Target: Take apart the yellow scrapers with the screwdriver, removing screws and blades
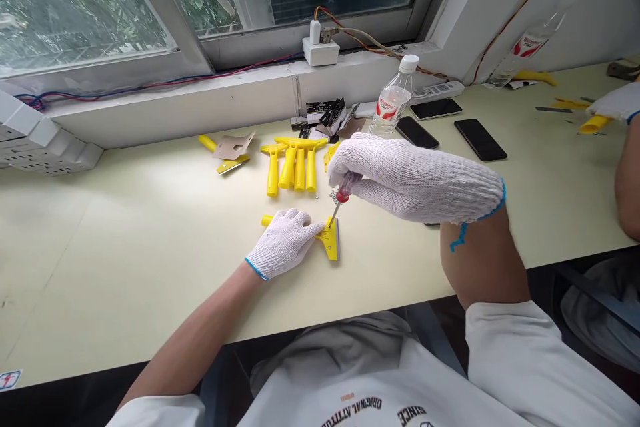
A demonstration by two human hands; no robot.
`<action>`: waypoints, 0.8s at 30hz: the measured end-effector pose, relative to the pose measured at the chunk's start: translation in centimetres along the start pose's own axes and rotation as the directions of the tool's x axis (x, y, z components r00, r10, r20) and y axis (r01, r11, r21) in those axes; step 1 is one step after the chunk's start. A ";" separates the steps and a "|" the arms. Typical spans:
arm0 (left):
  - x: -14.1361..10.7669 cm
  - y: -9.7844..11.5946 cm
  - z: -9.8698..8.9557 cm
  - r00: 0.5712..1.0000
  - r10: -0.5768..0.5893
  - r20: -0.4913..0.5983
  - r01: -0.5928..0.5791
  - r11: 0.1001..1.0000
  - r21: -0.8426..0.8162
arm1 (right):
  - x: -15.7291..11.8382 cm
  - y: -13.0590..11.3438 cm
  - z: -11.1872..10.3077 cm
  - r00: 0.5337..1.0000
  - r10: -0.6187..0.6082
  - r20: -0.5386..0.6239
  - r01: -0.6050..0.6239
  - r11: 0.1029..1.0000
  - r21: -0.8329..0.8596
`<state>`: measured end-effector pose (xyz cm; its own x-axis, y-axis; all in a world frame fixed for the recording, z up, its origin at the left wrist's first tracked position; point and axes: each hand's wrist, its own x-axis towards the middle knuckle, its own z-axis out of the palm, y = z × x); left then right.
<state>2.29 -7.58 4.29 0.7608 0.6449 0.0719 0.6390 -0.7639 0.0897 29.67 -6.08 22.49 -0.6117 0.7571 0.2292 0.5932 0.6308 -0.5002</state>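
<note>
My left hand [283, 243], in a white knit glove, presses down on a yellow plastic scraper [329, 239] lying on the pale table, covering its handle. My right hand [385, 177], also gloved, grips a red-handled screwdriver [343, 195] whose metal shaft meets the scraper's yellow head. A metal blade edge shows along that head. Farther back, several yellow scraper handles [295, 167] lie side by side. Another yellow scraper [227, 161] lies to their left under a tan paper piece [234, 145]. A few tiny metal screws [316, 195] sit near my right hand.
A water bottle [393, 99], several black phones [480, 140] and a power strip [435, 92] stand at the back, with dark packets [325, 117] by the window sill [250, 97]. At the right, a co-worker's gloved hand [613, 103] is beside yellow parts.
</note>
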 end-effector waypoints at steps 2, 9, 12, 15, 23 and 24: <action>0.0 0.0 0.0 1.000 0.000 -0.002 0.000 1.000 -0.001 | 0.0 0.0 0.2 0.998 -0.044 0.048 0.044 0.999 -0.003; 0.0 0.0 0.0 1.000 -0.003 -0.005 0.003 1.000 0.003 | 1.1 0.0 2.2 0.972 0.054 -0.227 -0.133 0.928 -0.348; 0.0 0.0 0.1 1.000 -0.008 0.000 0.008 1.000 -0.003 | 1.0 0.4 1.8 0.991 -0.088 -0.105 0.066 0.978 -0.200; -0.1 0.0 0.1 1.000 -0.007 0.003 0.007 1.000 -0.003 | 0.5 0.9 1.0 0.987 -0.115 -0.108 0.110 0.993 -0.051; 0.0 -0.1 0.2 1.000 -0.009 0.008 0.009 0.999 -0.039 | 0.1 1.0 -1.1 0.946 0.005 -0.323 0.060 0.979 0.193; 0.0 -0.1 0.2 1.000 -0.007 0.009 0.008 0.999 -0.043 | 0.1 1.2 -1.1 0.933 0.024 -0.359 0.066 0.969 0.237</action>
<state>2.26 -7.46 4.12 0.7570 0.6504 0.0625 0.6396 -0.7572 0.1326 30.87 -5.05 22.89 -0.3686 0.7826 0.5017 0.4105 0.6212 -0.6675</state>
